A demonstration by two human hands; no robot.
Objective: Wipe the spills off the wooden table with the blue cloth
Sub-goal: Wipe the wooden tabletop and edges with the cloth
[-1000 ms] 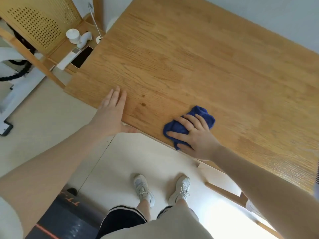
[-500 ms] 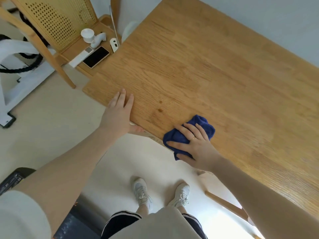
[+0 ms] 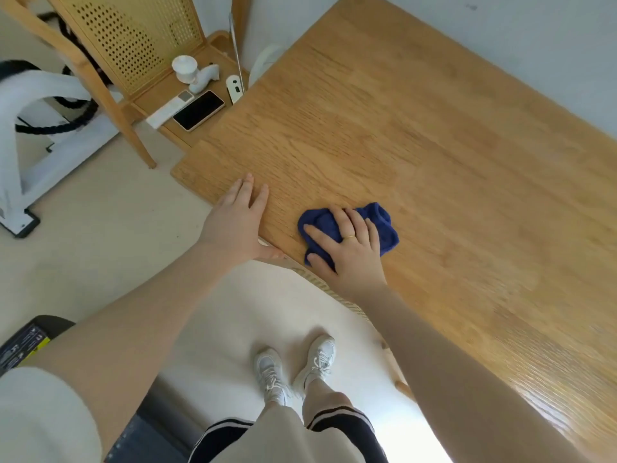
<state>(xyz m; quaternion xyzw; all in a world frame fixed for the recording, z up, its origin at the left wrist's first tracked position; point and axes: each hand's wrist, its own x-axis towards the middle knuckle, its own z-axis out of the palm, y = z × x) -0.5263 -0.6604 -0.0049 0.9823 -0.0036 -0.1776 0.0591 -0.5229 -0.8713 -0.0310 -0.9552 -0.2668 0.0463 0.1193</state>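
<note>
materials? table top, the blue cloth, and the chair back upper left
Table: looks like solid or veneered wood, oak-like grain in joined strips, satin sheen; which one can't be told.
Blue cloth: soft bunched fabric with a fuzzy nap, probably microfibre or terry.
Chair back: pale perforated panel in a wooden frame, possibly cane webbing.

Counted items around one wooden bench [image 3: 417, 135]

Two hands are seen, the left hand [image 3: 235, 222] and the right hand [image 3: 350, 255], and one blue cloth [image 3: 384, 225] is counted on the bench, with one gold ring [image 3: 349, 237] on the right hand. One chair [image 3: 133, 38] is counted, and on its seat are found one phone [image 3: 198, 110], one white remote [image 3: 170, 109], one white cup [image 3: 184, 66] and one small white controller [image 3: 233, 88]. Two white shoes [image 3: 293, 365] are seen on the floor.
</note>
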